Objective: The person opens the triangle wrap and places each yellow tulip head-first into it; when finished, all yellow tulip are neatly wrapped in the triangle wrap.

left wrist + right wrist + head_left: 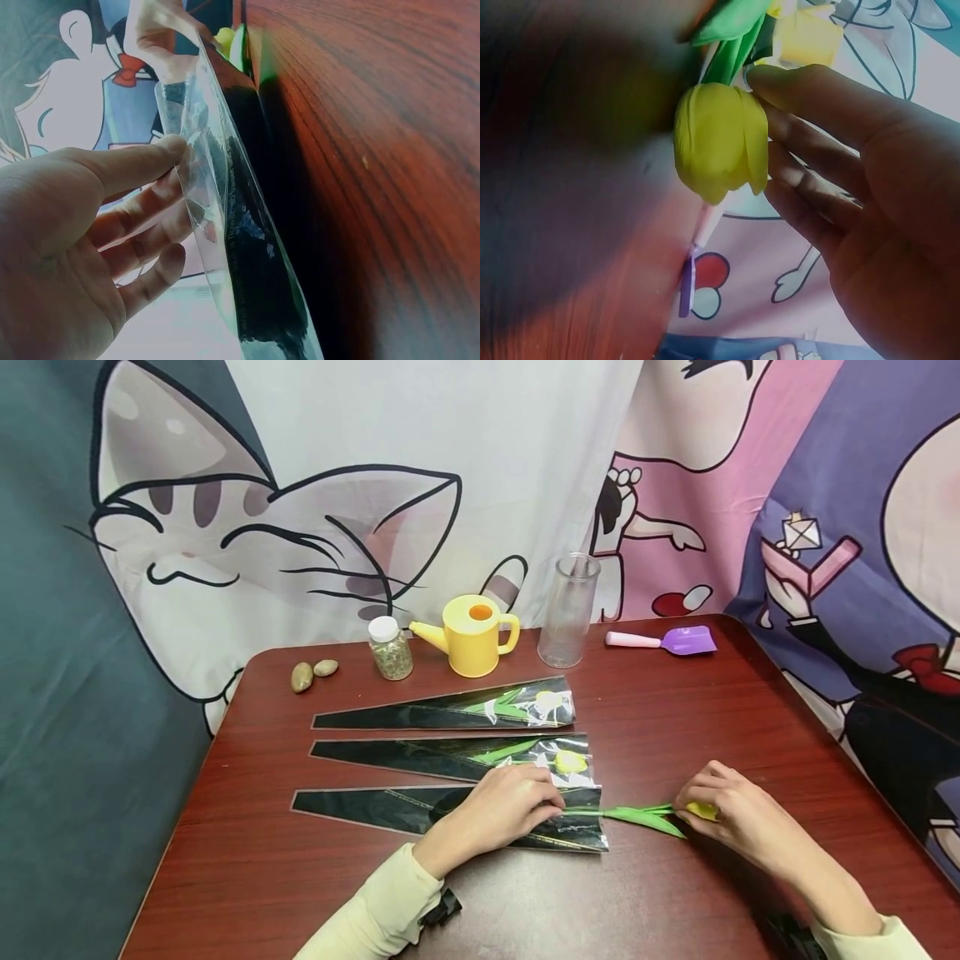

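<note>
two hands: left hand (67,247) fingers pinching sleeve (225,247); right hand (855,202) fingers around yellow tulip (720,142), clearest wrist-side

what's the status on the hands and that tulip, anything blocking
Left hand pinches nearest sleeve at its mouth. Right hand holds yellow tulip by the bloom, stem partly out. Nothing in the way.
</note>
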`<state>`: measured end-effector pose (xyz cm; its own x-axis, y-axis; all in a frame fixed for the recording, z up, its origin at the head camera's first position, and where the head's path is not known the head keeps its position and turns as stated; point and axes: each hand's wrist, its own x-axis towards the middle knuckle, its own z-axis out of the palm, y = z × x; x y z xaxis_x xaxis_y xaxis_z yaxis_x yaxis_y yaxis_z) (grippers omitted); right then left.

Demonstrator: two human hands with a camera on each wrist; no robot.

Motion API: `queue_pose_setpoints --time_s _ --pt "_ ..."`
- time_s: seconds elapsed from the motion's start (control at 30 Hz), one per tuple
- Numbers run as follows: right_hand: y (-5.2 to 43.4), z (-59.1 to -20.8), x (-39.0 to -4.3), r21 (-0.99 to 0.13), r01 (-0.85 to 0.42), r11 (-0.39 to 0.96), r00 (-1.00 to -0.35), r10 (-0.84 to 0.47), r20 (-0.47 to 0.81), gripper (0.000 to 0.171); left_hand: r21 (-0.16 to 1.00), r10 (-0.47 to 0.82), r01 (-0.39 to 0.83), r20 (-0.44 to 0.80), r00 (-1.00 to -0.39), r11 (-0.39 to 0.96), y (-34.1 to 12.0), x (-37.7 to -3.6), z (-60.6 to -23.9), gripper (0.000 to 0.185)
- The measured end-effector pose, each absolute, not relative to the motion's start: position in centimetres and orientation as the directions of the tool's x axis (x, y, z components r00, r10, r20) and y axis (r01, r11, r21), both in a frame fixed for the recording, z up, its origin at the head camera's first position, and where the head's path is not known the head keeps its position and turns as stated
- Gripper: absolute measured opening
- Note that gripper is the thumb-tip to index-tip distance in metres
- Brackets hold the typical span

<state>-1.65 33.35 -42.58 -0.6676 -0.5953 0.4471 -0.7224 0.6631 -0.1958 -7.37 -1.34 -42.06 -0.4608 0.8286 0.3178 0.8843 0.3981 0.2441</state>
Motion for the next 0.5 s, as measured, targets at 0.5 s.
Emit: queue_pose_setpoints --time_s 0.5 --pt "33.17 -43.42 -1.89 -0.206 -0.749 0.63 -0.65 -0.64 0.409 0.021 0.252 0.831 0.882 0.31 -0.463 0.398 -1.35 -7.47 -41.91 0.008"
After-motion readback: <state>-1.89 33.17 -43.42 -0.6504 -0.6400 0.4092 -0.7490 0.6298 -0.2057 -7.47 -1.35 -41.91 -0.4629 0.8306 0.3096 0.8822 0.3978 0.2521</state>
